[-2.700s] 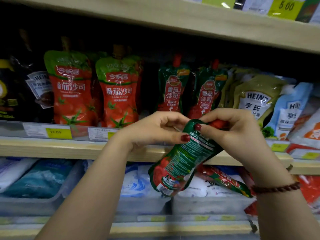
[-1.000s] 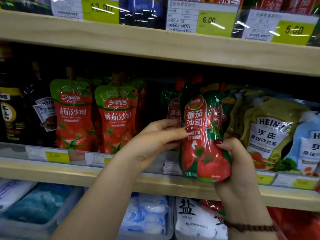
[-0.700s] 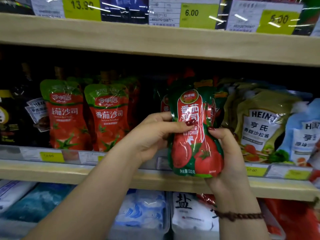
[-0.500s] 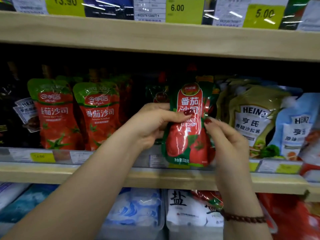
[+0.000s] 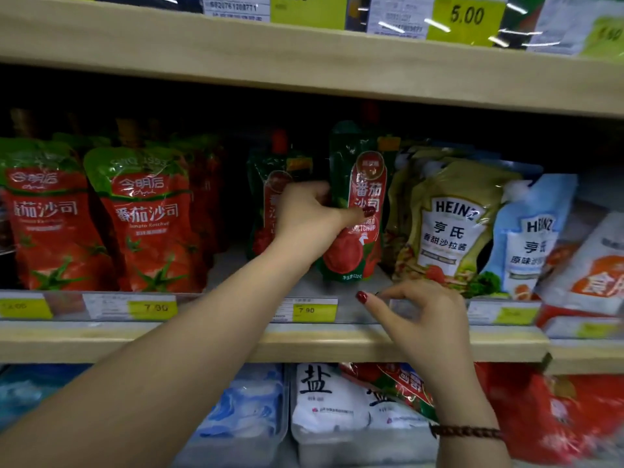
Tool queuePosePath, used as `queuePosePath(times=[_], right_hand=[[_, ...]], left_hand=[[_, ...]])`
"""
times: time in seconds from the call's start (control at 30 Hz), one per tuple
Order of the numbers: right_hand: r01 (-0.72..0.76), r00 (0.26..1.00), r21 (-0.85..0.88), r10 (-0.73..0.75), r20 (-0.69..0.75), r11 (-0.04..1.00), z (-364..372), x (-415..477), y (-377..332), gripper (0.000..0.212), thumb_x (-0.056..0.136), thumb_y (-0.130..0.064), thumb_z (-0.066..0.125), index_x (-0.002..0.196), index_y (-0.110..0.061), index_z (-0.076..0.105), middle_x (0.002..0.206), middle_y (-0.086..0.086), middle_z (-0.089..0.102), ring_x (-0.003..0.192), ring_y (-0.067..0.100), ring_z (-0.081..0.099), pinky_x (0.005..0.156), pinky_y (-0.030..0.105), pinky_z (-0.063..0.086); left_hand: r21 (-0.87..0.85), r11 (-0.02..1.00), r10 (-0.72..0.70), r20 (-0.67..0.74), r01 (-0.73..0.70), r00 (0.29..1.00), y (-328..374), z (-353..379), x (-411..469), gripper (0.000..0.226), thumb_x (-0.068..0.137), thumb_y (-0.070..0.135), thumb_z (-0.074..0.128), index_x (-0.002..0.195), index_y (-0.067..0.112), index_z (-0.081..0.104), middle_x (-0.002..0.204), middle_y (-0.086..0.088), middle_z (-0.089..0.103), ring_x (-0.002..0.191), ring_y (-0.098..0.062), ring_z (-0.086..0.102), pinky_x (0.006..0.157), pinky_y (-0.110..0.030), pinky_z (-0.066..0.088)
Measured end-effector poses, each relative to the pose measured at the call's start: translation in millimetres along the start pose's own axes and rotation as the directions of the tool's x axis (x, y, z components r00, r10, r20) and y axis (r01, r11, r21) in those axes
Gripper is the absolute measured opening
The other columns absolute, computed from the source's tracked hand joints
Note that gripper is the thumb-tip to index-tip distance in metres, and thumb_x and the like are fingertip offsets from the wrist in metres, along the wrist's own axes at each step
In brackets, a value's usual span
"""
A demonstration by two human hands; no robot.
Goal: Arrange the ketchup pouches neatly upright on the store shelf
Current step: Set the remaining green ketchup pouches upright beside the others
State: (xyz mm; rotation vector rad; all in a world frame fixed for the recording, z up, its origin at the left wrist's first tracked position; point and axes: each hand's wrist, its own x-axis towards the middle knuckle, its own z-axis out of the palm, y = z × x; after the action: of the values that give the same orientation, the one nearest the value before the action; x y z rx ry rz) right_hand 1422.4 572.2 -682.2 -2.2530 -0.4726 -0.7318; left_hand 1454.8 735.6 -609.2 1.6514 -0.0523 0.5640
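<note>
A green-and-red ketchup pouch (image 5: 359, 211) stands upright on the middle shelf (image 5: 236, 339), its base on the shelf floor. My left hand (image 5: 310, 217) grips its left side, thumb across the front. A second pouch of the same kind (image 5: 270, 197) stands just behind and to the left, partly hidden by that hand. My right hand (image 5: 422, 315) hangs below the pouch at the price rail, fingers apart, holding nothing. Another such pouch (image 5: 398, 386) lies flat on the salt bags one shelf down.
Two red tomato ketchup pouches (image 5: 145, 221) stand at the left. Heinz salad dressing pouches (image 5: 449, 224) crowd the right side of the held pouch. Salt bags in clear bins (image 5: 324, 400) fill the lower shelf. The upper shelf board (image 5: 304, 62) hangs close above.
The pouch went from being held in front of the shelf by both hands to standing on it. My right hand let go and dropped to the price rail.
</note>
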Motion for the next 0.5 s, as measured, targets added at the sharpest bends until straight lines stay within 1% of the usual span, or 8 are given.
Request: queuePosePath(times=[0.03,0.13,0.27,0.33,0.4,0.5], right_hand=[[0.015,1.000,0.010,-0.015,-0.001,1.000,0,0,0,0.042,0.070,-0.062,0.057,0.064,-0.022,0.070,0.068,-0.010,0.067,0.072,0.014,0.061,0.073,0.044,0.047],[0.051,0.999,0.035,-0.051,-0.012,0.998,-1,-1,3,0.042,0.072,-0.061,0.056,0.063,-0.022,0.069,0.067,-0.011,0.066,0.071,0.014,0.061,0.072,0.045,0.048],[0.036,0.999,0.006,-0.036,-0.020,0.999,-2,0,10,0.040,0.072,-0.059,0.061,0.065,-0.021,0.069,0.068,-0.010,0.067,0.072,0.016,0.062,0.074,0.046,0.047],[0.025,0.999,0.001,-0.025,-0.026,1.000,-2,0,11,0.040,0.071,-0.059,0.061,0.065,-0.020,0.069,0.068,-0.009,0.066,0.072,0.016,0.061,0.074,0.046,0.047],[0.021,0.999,-0.010,-0.021,-0.027,1.000,-2,0,10,0.039,0.070,-0.058,0.062,0.064,-0.020,0.068,0.067,-0.009,0.066,0.071,0.016,0.060,0.075,0.046,0.047],[0.017,1.000,-0.027,-0.018,-0.022,0.999,-3,0,10,0.038,0.070,-0.056,0.064,0.065,-0.019,0.069,0.067,-0.009,0.066,0.071,0.016,0.060,0.075,0.046,0.047]], left_hand=[[0.024,1.000,0.007,-0.007,-0.007,1.000,-5,2,0,0.028,0.059,0.007,0.082,0.071,0.029,0.068,0.076,0.012,0.071,0.071,-0.009,0.071,0.066,-0.026,0.058],[0.068,0.998,-0.009,-0.022,0.011,1.000,-21,5,-1,0.030,0.057,0.009,0.083,0.072,0.030,0.068,0.080,0.011,0.071,0.076,-0.009,0.070,0.072,-0.030,0.057],[0.108,0.994,-0.026,-0.024,0.028,0.999,-35,6,-4,0.034,0.055,0.010,0.084,0.074,0.032,0.066,0.081,0.013,0.070,0.079,-0.008,0.068,0.077,-0.034,0.057],[0.117,0.993,-0.021,-0.015,0.023,1.000,-36,6,-3,0.036,0.055,0.013,0.084,0.077,0.033,0.063,0.083,0.015,0.068,0.082,-0.009,0.067,0.079,-0.033,0.056],[0.147,0.989,-0.030,0.020,0.027,0.999,-34,5,-2,0.041,0.056,0.018,0.085,0.086,0.034,0.061,0.087,0.015,0.064,0.087,-0.010,0.064,0.080,-0.032,0.054],[0.216,0.975,-0.070,0.093,0.048,0.993,-32,2,-1,0.055,0.058,0.023,0.085,0.107,0.028,0.061,0.100,0.009,0.066,0.094,-0.013,0.063,0.084,-0.034,0.053]])
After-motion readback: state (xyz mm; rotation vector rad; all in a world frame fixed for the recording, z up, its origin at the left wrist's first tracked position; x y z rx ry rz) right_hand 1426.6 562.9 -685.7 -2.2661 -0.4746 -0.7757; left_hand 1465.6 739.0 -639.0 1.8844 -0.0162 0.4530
